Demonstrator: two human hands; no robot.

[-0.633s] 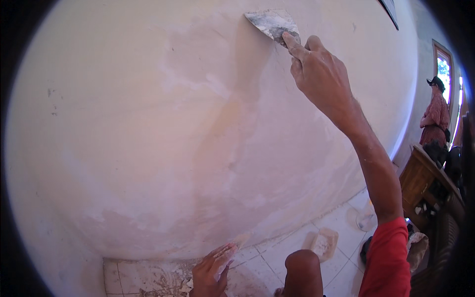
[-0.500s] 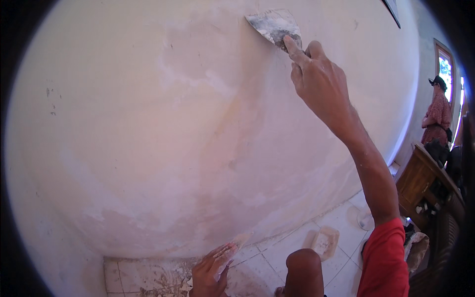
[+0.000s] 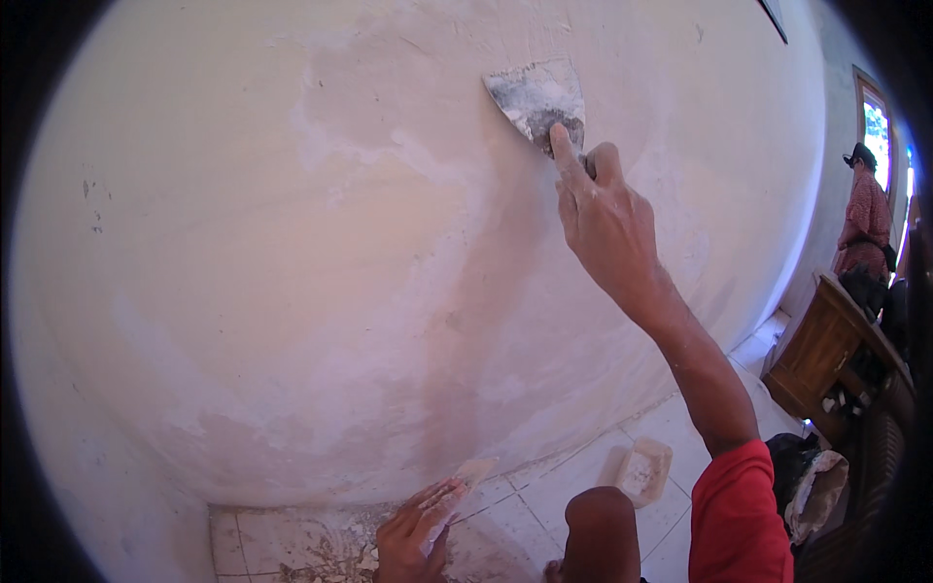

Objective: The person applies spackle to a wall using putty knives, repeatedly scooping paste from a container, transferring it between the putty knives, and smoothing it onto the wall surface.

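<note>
My right hand grips a wide putty knife, its index finger stretched along the back of the blade. The metal blade is smeared with white and grey filler and lies against the patchy, cream and pinkish wall, up in the middle of the view. The knife's handle is mostly hidden in the hand. Low down, my left hand is closed around a pale, flat, thin-edged piece coated with whitish paste; its exact kind is unclear. Paste also smears the left fingers.
A shallow, cream-coloured tub with whitish residue sits on the tiled floor beside my knee. Crumbs of debris litter the tiles at the wall's foot. To the right are a bag, wooden furniture and another person.
My right hand has drawn the putty knife a short way down the wall, its elbow coming lower and inward. The left hand has hardly moved.
</note>
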